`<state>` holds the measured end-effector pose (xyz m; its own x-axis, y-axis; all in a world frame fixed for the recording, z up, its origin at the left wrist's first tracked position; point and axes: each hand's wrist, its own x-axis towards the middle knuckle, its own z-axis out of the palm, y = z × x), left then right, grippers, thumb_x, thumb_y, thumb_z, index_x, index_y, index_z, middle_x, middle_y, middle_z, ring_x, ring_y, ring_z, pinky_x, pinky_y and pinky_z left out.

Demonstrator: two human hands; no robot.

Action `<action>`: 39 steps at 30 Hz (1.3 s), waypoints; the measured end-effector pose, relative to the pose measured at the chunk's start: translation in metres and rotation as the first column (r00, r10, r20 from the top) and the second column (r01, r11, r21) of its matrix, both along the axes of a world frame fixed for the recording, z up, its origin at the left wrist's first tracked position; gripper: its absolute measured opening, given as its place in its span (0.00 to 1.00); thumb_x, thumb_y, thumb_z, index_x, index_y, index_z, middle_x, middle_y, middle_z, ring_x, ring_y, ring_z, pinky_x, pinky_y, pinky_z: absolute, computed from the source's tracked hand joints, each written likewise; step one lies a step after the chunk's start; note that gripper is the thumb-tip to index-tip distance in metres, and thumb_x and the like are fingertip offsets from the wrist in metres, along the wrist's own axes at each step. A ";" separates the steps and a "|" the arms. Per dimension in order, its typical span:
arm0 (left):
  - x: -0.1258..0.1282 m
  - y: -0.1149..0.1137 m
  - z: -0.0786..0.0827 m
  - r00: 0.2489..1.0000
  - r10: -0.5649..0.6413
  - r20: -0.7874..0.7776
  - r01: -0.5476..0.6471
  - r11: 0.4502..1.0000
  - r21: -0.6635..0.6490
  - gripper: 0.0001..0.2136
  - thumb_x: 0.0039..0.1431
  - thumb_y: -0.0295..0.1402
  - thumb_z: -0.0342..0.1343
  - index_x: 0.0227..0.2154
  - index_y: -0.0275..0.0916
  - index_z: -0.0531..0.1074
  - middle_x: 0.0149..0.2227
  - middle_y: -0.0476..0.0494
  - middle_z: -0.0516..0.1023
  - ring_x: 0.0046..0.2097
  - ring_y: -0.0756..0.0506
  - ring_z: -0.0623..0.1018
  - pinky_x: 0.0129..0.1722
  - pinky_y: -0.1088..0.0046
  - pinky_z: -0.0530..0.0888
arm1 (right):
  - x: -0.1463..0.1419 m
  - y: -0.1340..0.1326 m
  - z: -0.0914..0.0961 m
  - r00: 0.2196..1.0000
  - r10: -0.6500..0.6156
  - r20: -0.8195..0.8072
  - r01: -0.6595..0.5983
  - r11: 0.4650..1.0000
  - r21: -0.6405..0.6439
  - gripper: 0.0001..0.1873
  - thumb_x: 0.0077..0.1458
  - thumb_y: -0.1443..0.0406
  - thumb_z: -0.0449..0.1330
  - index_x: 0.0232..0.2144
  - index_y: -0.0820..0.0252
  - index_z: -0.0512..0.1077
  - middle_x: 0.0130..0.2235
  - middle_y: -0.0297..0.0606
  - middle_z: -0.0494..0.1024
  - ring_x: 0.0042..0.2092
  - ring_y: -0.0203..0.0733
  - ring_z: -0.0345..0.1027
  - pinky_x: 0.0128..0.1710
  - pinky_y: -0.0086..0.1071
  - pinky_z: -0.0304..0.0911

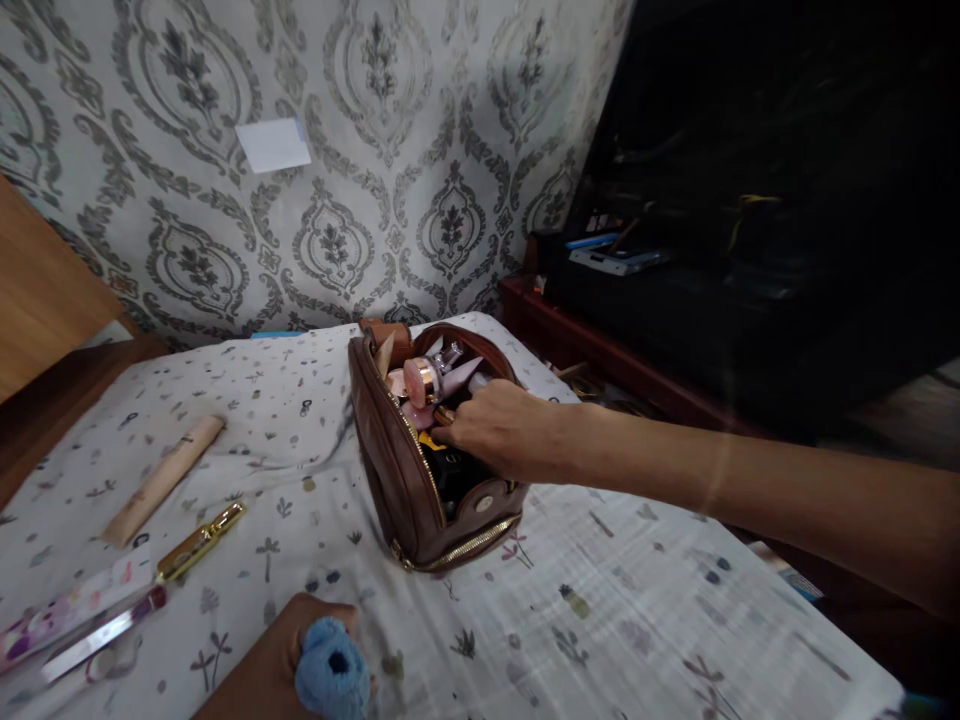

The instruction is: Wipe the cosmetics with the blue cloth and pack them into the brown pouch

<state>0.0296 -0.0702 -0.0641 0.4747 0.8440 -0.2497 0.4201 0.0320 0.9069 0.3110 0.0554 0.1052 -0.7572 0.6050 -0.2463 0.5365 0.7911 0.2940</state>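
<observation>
A brown makeup bag (382, 470) stands unzipped on the patterned sheet. My right hand (499, 430) reaches into its opening from the right, fingers closed around something that they mostly hide; a small gold-brown end shows by the fingertips. Inside, beside that hand, are a pink round jar with a gold band (421, 382), pink tubes and a black item with yellow (446, 460). Low in the view, my left hand (289, 640) is curled with a fluffy blue plush piece (330, 665) at its fingers. A dark round spot marks the plush.
To the left on the sheet (622, 600) lie a beige tube (165, 480), a gold-coloured slim item (201, 540), a pink floral package (82, 600) and a shiny slim tube (105, 635). Behind is a patterned wall (330, 240). A dark red ledge (540, 310) runs along the right.
</observation>
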 end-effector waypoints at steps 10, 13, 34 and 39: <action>-0.006 0.004 0.006 1.000 0.012 -0.015 -0.012 0.999 -0.033 0.22 0.37 0.50 0.69 0.16 0.38 0.65 0.16 0.53 0.55 0.22 0.52 0.56 0.20 0.75 0.55 | 0.000 0.002 0.007 1.000 0.000 -0.008 0.001 0.990 0.141 0.22 0.54 0.77 0.58 0.51 0.61 0.70 0.46 0.45 0.79 0.37 0.43 0.75 0.26 0.31 0.56; -0.008 0.003 0.009 1.000 0.014 -0.018 -0.014 0.999 -0.034 0.21 0.36 0.48 0.70 0.16 0.38 0.66 0.17 0.53 0.58 0.22 0.52 0.58 0.22 0.74 0.57 | 0.003 0.007 0.008 0.996 -0.039 -0.079 0.051 0.985 0.165 0.17 0.58 0.77 0.54 0.49 0.65 0.69 0.43 0.46 0.79 0.37 0.44 0.76 0.26 0.32 0.56; -0.007 0.001 0.015 0.997 0.019 -0.074 -0.020 1.000 -0.003 0.16 0.43 0.41 0.68 0.16 0.38 0.69 0.17 0.52 0.61 0.22 0.51 0.62 0.23 0.73 0.59 | 0.007 0.025 0.019 0.994 0.043 -0.101 -0.029 0.990 0.139 0.20 0.62 0.74 0.52 0.56 0.62 0.68 0.55 0.48 0.74 0.42 0.46 0.76 0.29 0.33 0.59; -0.007 0.001 0.015 0.996 0.017 -0.083 -0.017 1.000 0.010 0.16 0.42 0.42 0.68 0.16 0.39 0.68 0.18 0.52 0.61 0.23 0.50 0.62 0.24 0.71 0.59 | 0.009 0.026 0.018 0.993 0.044 -0.106 -0.028 0.988 0.152 0.22 0.64 0.73 0.51 0.59 0.61 0.65 0.55 0.48 0.74 0.42 0.46 0.76 0.29 0.34 0.60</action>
<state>0.0222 -0.0693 -0.0487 0.4381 0.8541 -0.2802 0.4936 0.0319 0.8691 0.3203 0.0810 0.1231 -0.7966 0.6005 -0.0698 0.5436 0.7620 0.3519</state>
